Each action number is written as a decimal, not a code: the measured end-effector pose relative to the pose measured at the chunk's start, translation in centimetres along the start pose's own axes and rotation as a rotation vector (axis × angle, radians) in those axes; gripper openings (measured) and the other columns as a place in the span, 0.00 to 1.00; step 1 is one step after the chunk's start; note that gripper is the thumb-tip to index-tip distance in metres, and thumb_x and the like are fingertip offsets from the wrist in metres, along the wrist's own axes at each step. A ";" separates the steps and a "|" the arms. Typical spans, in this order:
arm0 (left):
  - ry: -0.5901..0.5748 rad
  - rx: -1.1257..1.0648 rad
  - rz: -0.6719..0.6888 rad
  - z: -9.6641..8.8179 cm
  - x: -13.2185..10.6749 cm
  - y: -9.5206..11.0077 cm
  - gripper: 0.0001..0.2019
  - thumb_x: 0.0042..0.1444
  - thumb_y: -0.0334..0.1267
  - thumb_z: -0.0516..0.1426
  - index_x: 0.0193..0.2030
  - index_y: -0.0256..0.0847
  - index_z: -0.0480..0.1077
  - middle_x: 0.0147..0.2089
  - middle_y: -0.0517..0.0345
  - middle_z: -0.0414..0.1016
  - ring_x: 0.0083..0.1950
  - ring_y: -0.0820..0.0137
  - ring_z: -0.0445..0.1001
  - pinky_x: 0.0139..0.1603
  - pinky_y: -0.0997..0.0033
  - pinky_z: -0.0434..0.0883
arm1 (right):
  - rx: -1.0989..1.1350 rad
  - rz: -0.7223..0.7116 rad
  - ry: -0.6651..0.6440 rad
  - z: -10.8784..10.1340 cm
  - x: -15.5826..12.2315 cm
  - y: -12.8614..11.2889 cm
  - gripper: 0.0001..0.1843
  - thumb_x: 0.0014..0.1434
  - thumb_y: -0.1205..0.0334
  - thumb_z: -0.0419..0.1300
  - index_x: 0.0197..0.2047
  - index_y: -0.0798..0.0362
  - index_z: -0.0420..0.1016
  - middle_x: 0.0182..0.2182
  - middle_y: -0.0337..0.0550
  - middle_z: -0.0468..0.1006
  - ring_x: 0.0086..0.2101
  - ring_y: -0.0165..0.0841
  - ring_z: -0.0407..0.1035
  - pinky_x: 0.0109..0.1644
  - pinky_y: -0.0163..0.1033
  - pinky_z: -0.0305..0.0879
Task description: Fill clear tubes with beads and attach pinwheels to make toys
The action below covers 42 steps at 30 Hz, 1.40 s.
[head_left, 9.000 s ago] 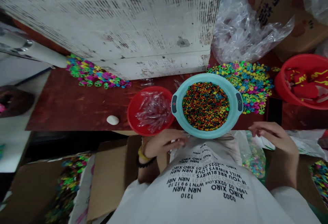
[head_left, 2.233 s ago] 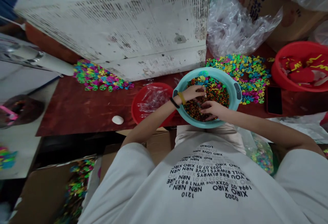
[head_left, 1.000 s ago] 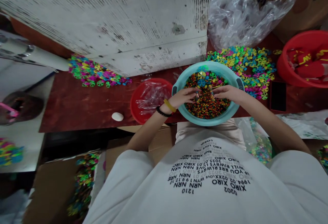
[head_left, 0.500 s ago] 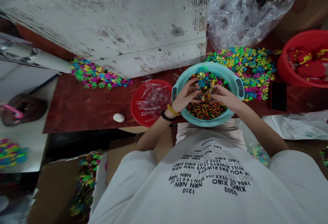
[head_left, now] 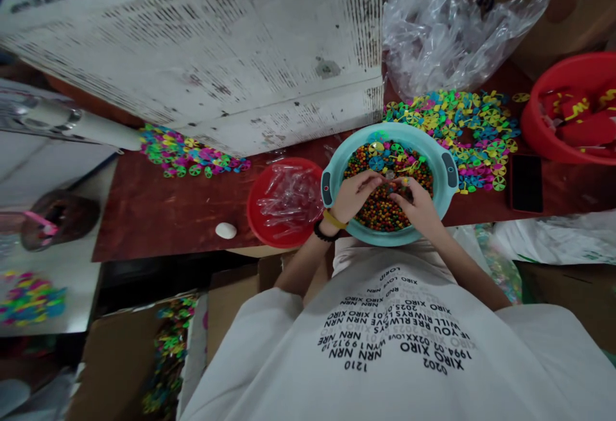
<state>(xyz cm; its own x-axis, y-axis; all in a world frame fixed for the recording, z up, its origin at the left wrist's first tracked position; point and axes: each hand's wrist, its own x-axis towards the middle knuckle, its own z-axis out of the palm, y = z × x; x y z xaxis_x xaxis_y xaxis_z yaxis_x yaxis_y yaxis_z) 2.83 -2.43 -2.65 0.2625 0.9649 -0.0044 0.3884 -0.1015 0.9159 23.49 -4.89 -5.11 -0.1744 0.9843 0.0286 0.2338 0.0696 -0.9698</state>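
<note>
My left hand [head_left: 355, 195], with a yellow band and a dark beaded bracelet at the wrist, is over a light-blue basin [head_left: 450, 199]. Its fingers are closed in a pinch at a small clear plastic piece [head_left: 389, 176]. From the other side my right hand [head_left: 416, 206] pinches at the same piece, fingertips close to the left ones. Fingers partly cover the piece, so its full shape is hidden. Below them, small round multicoloured beads [head_left: 385, 211] fill the basin. Several colourful plastic wheel-shaped pieces [head_left: 376, 149] lie on the beads at the far side.
Left of the basin sits a red bowl [head_left: 253, 206] of clear plastic pieces [head_left: 293, 193]. A white oval object [head_left: 226, 230] lies nearby. Colourful pieces [head_left: 481, 126] are heaped behind right, near a phone [head_left: 526, 183] and red tub [head_left: 529, 116]. A large carton [head_left: 240, 55] stands behind.
My hands have come together, closer to me over the beads; earlier they were apart with fingers spread near the wheel-shaped pieces. The view has shifted slightly.
</note>
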 end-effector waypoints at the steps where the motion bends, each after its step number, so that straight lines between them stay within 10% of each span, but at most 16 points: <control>1: -0.009 0.124 0.027 -0.3 1.3 -0.1 0.13 0.76 0.43 0.53 0.50 0.40 0.77 0.49 0.53 0.86 0.51 0.65 0.84 0.56 0.65 0.78 | -0.018 0.003 0.034 -0.3 0.1 0.0 0.16 0.62 0.51 0.63 0.49 0.50 0.76 0.49 0.52 0.84 0.51 0.47 0.77 0.61 0.54 0.71; 7: -0.180 0.864 0.125 0.8 8.4 -0.6 0.12 0.74 0.34 0.56 0.59 0.34 0.76 0.61 0.42 0.79 0.64 0.55 0.73 0.64 0.55 0.71 | 0.009 0.081 0.120 -0.6 0.5 -0.2 0.25 0.58 0.46 0.64 0.52 0.54 0.81 0.50 0.55 0.86 0.51 0.49 0.79 0.62 0.57 0.72; 13: -0.209 1.127 0.161 1.1 9.0 -1.4 0.14 0.76 0.35 0.51 0.58 0.36 0.76 0.58 0.45 0.80 0.66 0.56 0.71 0.66 0.53 0.67 | 0.015 0.132 0.118 -0.6 0.6 0.0 0.33 0.55 0.38 0.65 0.52 0.57 0.83 0.51 0.60 0.86 0.53 0.54 0.79 0.64 0.62 0.71; 19: -0.044 0.721 0.158 -1.6 8.2 -2.4 0.04 0.63 0.37 0.66 0.43 0.42 0.82 0.47 0.46 0.84 0.57 0.53 0.80 0.66 0.50 0.73 | 0.014 0.080 0.088 -0.3 1.7 0.4 0.29 0.54 0.38 0.68 0.49 0.52 0.85 0.49 0.57 0.87 0.52 0.56 0.80 0.63 0.64 0.73; 24: -0.109 0.481 0.399 -2.6 5.2 -0.2 0.13 0.71 0.42 0.55 0.55 0.50 0.80 0.57 0.54 0.85 0.59 0.58 0.83 0.66 0.57 0.78 | 0.079 -0.047 0.165 0.8 2.1 -0.4 0.17 0.56 0.46 0.67 0.40 0.48 0.86 0.43 0.53 0.88 0.45 0.54 0.82 0.56 0.61 0.77; 27: -0.087 0.268 0.261 -3.6 3.4 0.9 0.15 0.70 0.47 0.55 0.56 0.49 0.79 0.58 0.53 0.85 0.60 0.58 0.83 0.68 0.55 0.78 | 0.092 -0.108 0.179 1.4 2.5 -0.8 0.11 0.52 0.55 0.67 0.37 0.49 0.85 0.39 0.49 0.88 0.42 0.49 0.81 0.52 0.52 0.77; 42: -0.123 0.374 0.091 -9.0 4.6 1.7 0.30 0.52 0.74 0.60 0.41 0.51 0.85 0.44 0.56 0.89 0.48 0.51 0.87 0.54 0.56 0.84 | 0.042 -0.144 0.004 2.4 4.7 0.8 0.18 0.44 0.61 0.74 0.42 0.47 0.91 0.29 0.35 0.77 0.29 0.32 0.68 0.34 0.35 0.62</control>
<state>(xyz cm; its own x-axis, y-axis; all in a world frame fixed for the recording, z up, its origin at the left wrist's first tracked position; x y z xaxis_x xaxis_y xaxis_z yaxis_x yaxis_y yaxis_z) -3.26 4.02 2.50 0.4054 0.9142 0.0013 0.6474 -0.2881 0.7057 20.55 -0.60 -6.33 -0.1999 0.9651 0.1689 0.1668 0.2034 -0.9648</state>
